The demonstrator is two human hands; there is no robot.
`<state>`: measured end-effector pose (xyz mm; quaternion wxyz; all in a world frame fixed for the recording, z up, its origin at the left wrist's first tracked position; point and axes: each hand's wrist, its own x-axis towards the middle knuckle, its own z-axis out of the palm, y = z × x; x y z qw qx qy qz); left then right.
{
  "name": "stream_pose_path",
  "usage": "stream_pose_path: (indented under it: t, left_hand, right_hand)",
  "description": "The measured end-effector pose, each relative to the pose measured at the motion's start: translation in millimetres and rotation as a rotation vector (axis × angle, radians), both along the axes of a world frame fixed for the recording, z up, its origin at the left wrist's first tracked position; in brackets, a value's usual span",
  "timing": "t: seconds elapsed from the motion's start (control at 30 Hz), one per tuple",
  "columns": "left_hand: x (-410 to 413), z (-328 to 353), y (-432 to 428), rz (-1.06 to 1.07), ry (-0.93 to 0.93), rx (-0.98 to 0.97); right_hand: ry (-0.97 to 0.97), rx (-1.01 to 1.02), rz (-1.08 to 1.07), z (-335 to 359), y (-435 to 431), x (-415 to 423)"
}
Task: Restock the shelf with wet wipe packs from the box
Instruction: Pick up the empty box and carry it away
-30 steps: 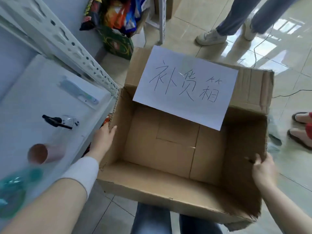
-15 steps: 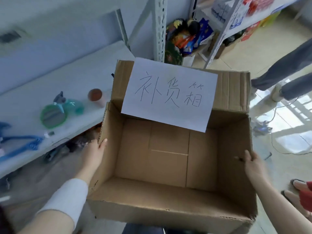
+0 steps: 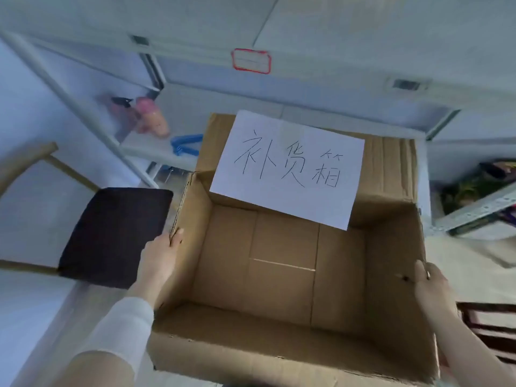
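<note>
Left hand (image 3: 160, 256) and right hand (image 3: 431, 289) grip the side walls of the open box (image 3: 282, 277) before the shelf (image 3: 156, 152).

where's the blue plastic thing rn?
Head view, upper left: the blue plastic thing lies on the white shelf, just right of the pink bottle and beside the left edge of the cardboard box.

a snug white sleeve (image 3: 122, 328) covers the left forearm, its cuff stopping just short of the wrist behind the left hand (image 3: 157, 261); the right hand (image 3: 431, 289) and forearm are bare.
</note>
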<state>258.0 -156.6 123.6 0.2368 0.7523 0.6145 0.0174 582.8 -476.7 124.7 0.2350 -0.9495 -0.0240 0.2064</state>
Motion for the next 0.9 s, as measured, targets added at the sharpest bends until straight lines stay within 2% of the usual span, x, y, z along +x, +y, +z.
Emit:
stream_pose_path:
  t: [0.13,0.27,0.43,0.73,0.9]
  left_hand:
    - [-57.9,10.1,9.6,0.214,0.052,0.003]
    - [-101.9,14.3,4.5,0.478,-0.057,-0.035]
    - [-149.3,20.2,-1.5,0.728,-0.053,-0.011]
    - [-212.6,-4.1,13.0,1.133,-0.107,0.003]
    - [-228.8,-15.4,46.4,1.249,-0.111,-0.006]
  right_hand:
    - [-0.019,-0.017,0.250,11.5,91.8,0.3]
    - [0.006,0.040,0.505,16.2,184.6,-2.0]
    - [0.016,0.061,0.772,15.1,301.0,-23.5]
    - [0.000,0.094,1.107,11.5,493.5,-116.5]
    - [0.011,0.079,1.207,11.4,569.0,-159.1]
